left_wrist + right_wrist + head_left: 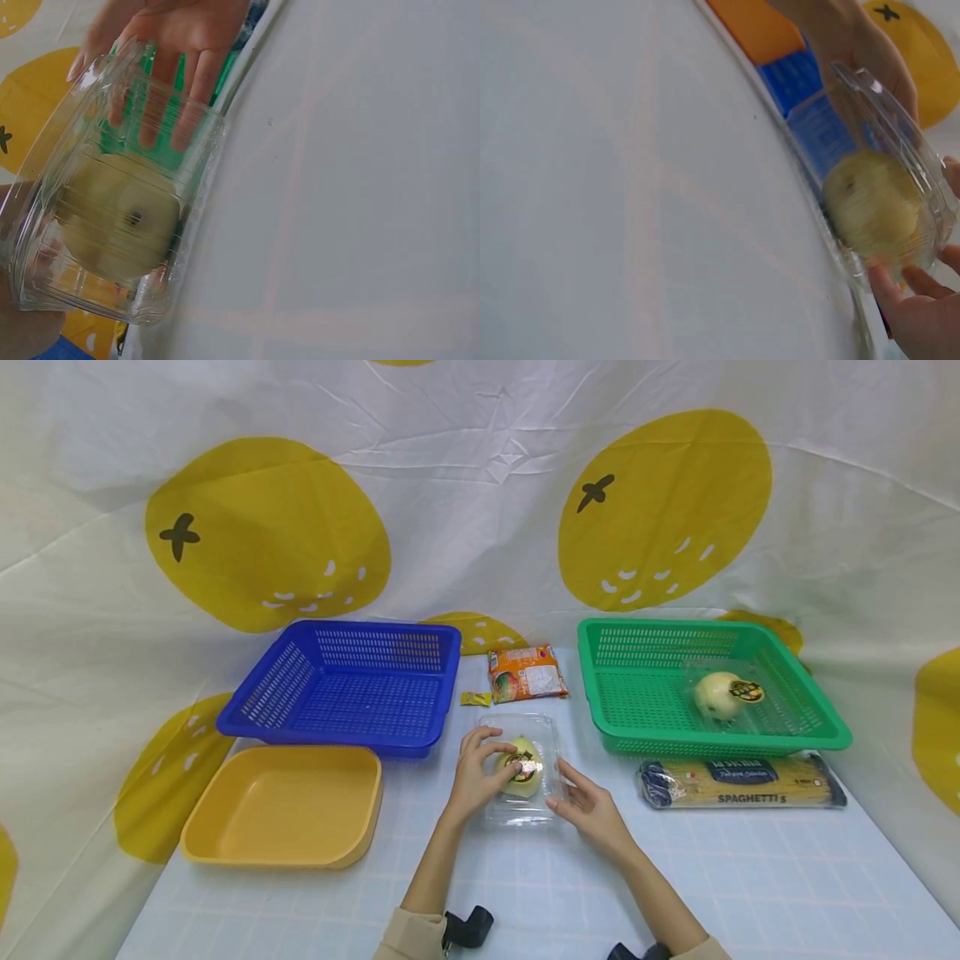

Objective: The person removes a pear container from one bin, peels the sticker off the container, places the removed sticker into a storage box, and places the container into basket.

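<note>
A clear plastic clamshell box (542, 732) sits between my hands at the middle of the table. Inside is a pale yellow-green, rounded piece of produce (116, 225), with a dark spot on its side. The lid bears a round black-and-gold label. My left hand (480, 772) grips the box from the left, fingers bent over the lid and thumb at the label. On the other side, my right hand (592, 810) holds the right edge near the front corner between thumb and fingers. Part of that hand shows through the plastic in the left wrist view.
A green basket (705, 748) at right holds a similar boxed item (718, 695). Before it lies a spaghetti packet (742, 783). At left stand a blue basket (442, 693) and a yellow tub (281, 806). An orange packet (527, 674) and small yellow sachet (476, 699) lie behind the box.
</note>
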